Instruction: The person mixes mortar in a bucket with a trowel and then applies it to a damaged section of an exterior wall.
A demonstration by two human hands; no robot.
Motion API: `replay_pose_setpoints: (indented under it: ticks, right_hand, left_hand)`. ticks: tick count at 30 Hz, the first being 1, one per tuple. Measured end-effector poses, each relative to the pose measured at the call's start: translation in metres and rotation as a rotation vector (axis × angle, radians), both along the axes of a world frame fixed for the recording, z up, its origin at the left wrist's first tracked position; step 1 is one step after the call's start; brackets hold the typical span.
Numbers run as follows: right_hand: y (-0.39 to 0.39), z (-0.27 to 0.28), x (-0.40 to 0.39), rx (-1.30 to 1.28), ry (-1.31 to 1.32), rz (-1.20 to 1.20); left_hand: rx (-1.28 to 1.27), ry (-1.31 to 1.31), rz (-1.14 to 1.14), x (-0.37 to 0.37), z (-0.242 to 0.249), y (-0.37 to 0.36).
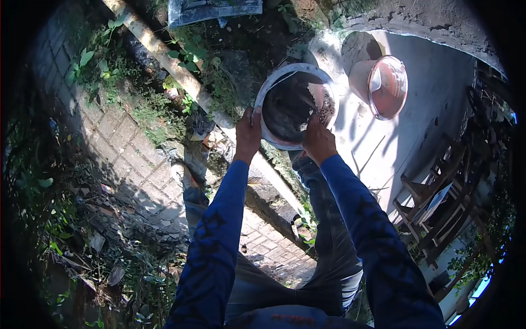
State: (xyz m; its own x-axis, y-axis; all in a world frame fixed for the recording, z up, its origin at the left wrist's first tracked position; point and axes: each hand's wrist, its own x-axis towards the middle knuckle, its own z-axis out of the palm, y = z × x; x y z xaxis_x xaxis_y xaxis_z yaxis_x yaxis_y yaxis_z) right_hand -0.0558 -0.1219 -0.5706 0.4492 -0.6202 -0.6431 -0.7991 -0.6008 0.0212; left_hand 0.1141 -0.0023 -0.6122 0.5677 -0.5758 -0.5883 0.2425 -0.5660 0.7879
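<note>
1. Left grip point(248, 133) is clasping the left side of the pale-rimmed bucket point(307, 67), its thumb lying at the rim and its fingers bearing on the outer wall; this hold is probably steadying the vessel.

2. Right grip point(320, 141) is reaching over the lower-right rim, its fingertips pointing into the mouth. Whether it is pinching a tool, holding the rim or touching the contents cannot be told, since the hand itself is hiding that zone.

3. Pale-rimmed bucket is occupying the space between both grips, overlapping the left edge of the slab point(433, 77) in this view. Its base is not showing, so its support cannot be confirmed. Its mouth is facing the wearer, presumably giving a direct view inside.

4. Dark material point(285, 107) is covering most of the interior; lighter, crumbly matter point(327, 107) is lying toward the right wall.

5. Reddish bucket point(360, 79) is resting on the slab near its upper-left edge, apart from both grips. That position is apparently keeping it close by while leaving the forearms unobstructed.

6. Wooden pieces point(438, 203) are lining the slab's right edge, well apart from the hands.
</note>
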Motion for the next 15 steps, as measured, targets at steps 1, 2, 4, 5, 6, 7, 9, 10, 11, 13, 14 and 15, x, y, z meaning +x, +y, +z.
replay_pose_setpoints:
  ticks: [1,2,4,5,6,7,9,10,11,13,14,15]
  right_hand:
    - [0.026,0.000,-0.008,0.011,0.030,-0.026]
    - [0.036,0.022,0.006,0.106,0.089,-0.072]
    - [0.045,0.052,0.009,0.169,0.027,-0.097]
    - [0.033,0.066,0.014,0.157,0.021,-0.090]
    - [0.019,0.083,0.016,0.251,0.023,-0.088]
    - [0.008,0.103,0.023,0.356,0.026,-0.090]
    - [-0.027,0.125,0.048,0.300,0.050,-0.051]
    - [-0.042,0.111,0.051,0.249,-0.012,-0.134]
    - [-0.055,0.093,0.055,0.165,-0.062,-0.106]
    - [-0.044,0.017,0.035,0.007,-0.109,0.218]
    - [-0.026,0.008,0.040,0.001,-0.119,0.216]
    - [0.004,0.006,0.048,-0.020,-0.026,0.154]
  left_hand:
    - [0.014,-0.061,0.020,-0.006,-0.010,0.001]
    - [0.026,-0.118,0.043,-0.012,-0.014,0.001]
    - [0.022,-0.008,0.044,-0.008,-0.014,0.006]
    - [0.017,0.086,0.040,-0.003,-0.017,0.005]
    - [0.001,0.046,0.052,-0.003,-0.019,0.005]
    - [0.006,0.037,0.051,0.001,-0.014,0.004]
    - [0.024,-0.003,-0.013,0.003,0.001,0.000]
    - [0.013,-0.060,0.019,-0.004,-0.006,0.001]
    - [0.013,-0.056,0.012,-0.005,-0.003,0.001]
    - [-0.015,0.122,0.048,0.001,0.007,-0.003]
    - [0.003,0.079,0.017,0.002,0.006,-0.004]
    - [0.001,0.068,0.016,0.006,-0.002,-0.006]
